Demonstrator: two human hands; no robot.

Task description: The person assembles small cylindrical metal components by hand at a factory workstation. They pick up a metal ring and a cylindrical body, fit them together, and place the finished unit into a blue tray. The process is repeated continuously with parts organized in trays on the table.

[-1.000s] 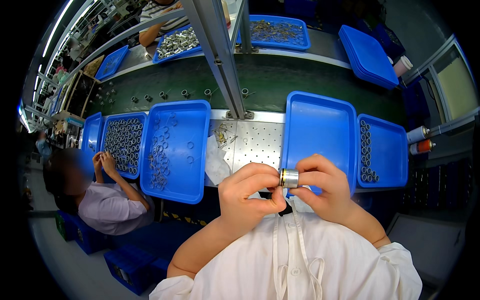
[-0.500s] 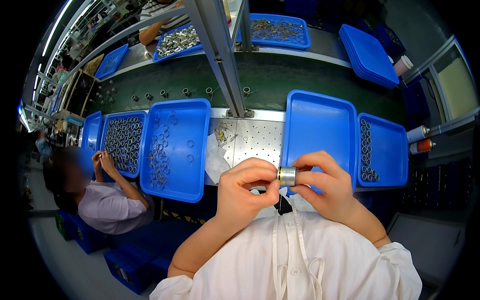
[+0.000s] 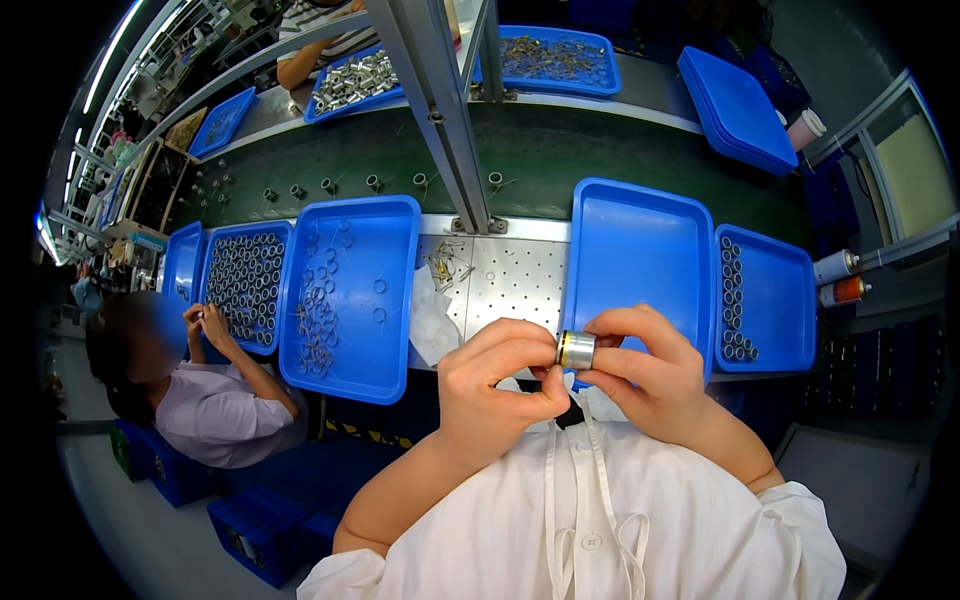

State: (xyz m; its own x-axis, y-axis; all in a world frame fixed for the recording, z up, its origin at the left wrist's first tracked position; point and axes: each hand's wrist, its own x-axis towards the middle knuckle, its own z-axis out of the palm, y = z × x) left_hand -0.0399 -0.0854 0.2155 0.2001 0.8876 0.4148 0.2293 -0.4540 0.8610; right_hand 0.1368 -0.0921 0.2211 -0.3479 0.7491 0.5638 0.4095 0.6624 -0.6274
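A green conveyor belt point(image 3: 545, 140) was stretched across the far side, with a row of small upright cylinders point(image 3: 328, 186) spaced along it. On the near side, a perforated metal counter point(image 3: 515, 290) was flanked by blue trays. To its left, loose wire rings were held in a ring tray point(image 3: 365, 350); to its right, a wide tray point(image 3: 640, 250) was placed, and beyond that a far-right tray point(image 3: 785, 300), in which a short block of cylinders had been ranked along the left side. In front of the wide tray, the metal cylinder point(image 3: 577, 351) was held on its side between the left hand point(image 3: 500, 385) and the right hand point(image 3: 650, 365). Its dark, yellow-banded end was pinched by the left fingers, and its plain silver end was gripped between the right thumb and fingers. Judged from this layout, handling of the piece was unfinished, as it had not yet been set down; only a small batch seemed to have been ranked, with more pieces apparently left on the belt. Whether a ring was pinched too could not be told.
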